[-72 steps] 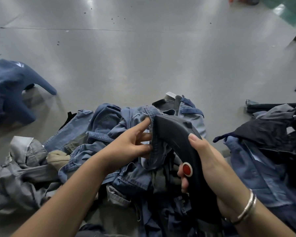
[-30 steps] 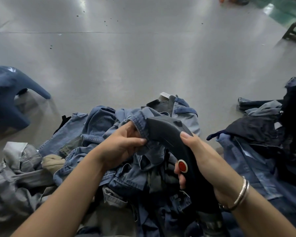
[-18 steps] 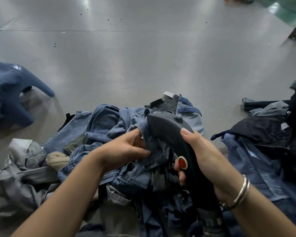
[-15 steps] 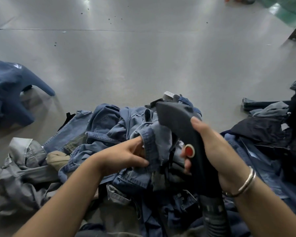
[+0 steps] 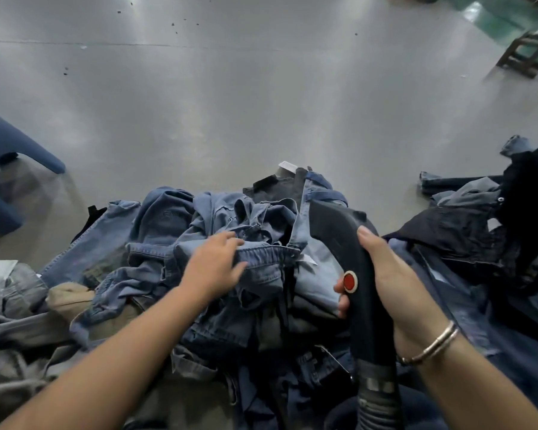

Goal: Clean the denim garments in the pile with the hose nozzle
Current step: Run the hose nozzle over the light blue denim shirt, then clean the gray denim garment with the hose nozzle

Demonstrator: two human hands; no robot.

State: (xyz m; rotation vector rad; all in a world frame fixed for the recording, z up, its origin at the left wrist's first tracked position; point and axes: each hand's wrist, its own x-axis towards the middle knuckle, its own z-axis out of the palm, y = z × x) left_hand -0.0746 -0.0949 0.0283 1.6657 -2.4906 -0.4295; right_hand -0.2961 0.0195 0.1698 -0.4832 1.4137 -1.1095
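Head view: right hand (image 5: 389,283) grips hose nozzle (image 5: 351,262); left hand (image 5: 213,268), fingers apparently relaxed, rests on denim pile (image 5: 230,305); bare floor (image 5: 230,103) beyond.

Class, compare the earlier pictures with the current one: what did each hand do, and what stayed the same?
The left hand let go of the denim fold it had pinched against the nozzle head and now rests on a waistband in the pile. The hose nozzle has drawn right, clear of the fabric. The right hand keeps its grip on the nozzle.
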